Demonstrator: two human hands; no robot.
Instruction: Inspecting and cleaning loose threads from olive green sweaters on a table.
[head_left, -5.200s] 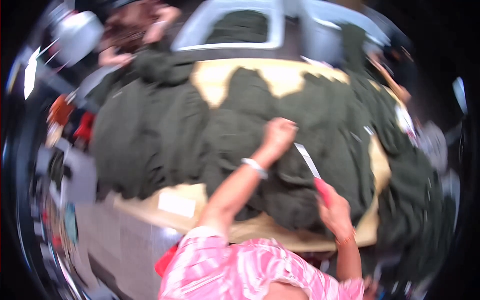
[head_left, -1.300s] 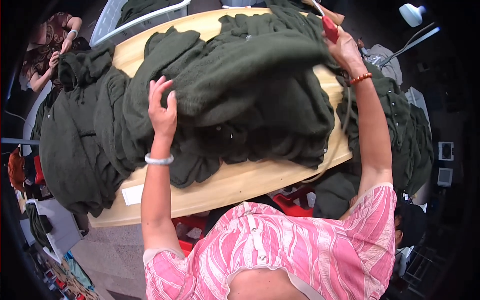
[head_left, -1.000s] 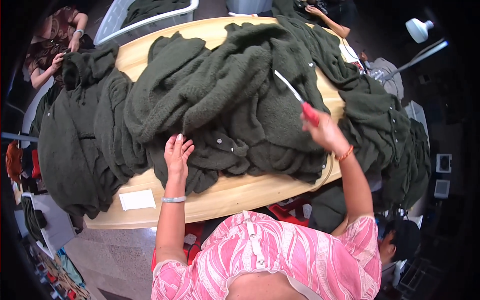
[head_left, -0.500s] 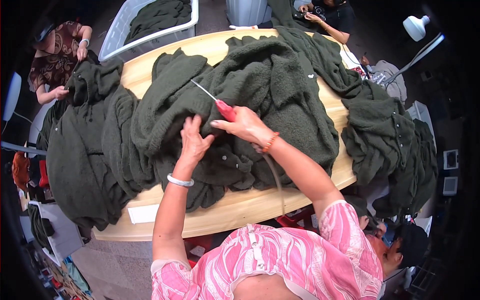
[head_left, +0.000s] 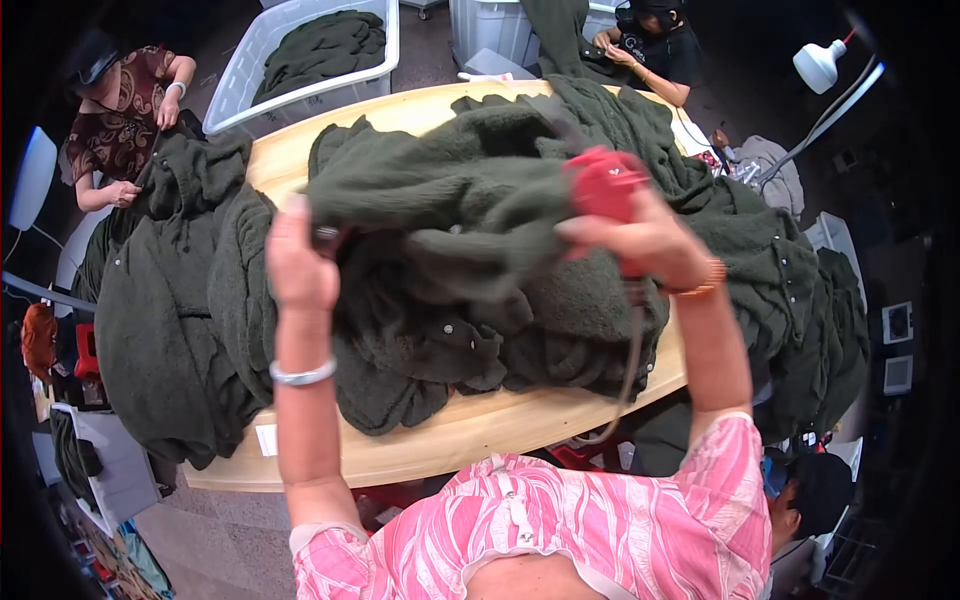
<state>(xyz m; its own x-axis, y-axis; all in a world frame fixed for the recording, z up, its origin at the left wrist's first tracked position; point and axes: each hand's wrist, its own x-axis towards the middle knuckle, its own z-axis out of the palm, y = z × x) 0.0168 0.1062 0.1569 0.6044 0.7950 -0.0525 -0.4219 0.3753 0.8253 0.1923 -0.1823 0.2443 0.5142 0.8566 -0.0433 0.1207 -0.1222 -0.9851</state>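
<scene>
A dark green fleece garment (head_left: 440,195) is stretched between my hands above the wooden table, blurred by motion. My left hand (head_left: 300,258) is closed on its left edge, beside a small shiny button. My right hand (head_left: 645,238) is closed round a red corded hand tool (head_left: 605,185), at the garment's right end. The tool's tip is smeared, and I cannot tell whether the right fingers also pinch the cloth. Beneath lies more dark green fleece with metal snap buttons (head_left: 448,328).
Dark green garments are heaped on the table (head_left: 470,428) at left (head_left: 165,300) and right (head_left: 740,250). A clear plastic tub (head_left: 225,115) holds more cloth. Co-workers handle cloth at far left (head_left: 120,150) and far right (head_left: 660,50); another person (head_left: 815,490) sits lower right. A lamp (head_left: 820,65) stands at right.
My hands have moved apart, left hand leftward and right hand rightward with the red tool. The fleece is now raised between them. The tool's long metal rod showed clearly before.
</scene>
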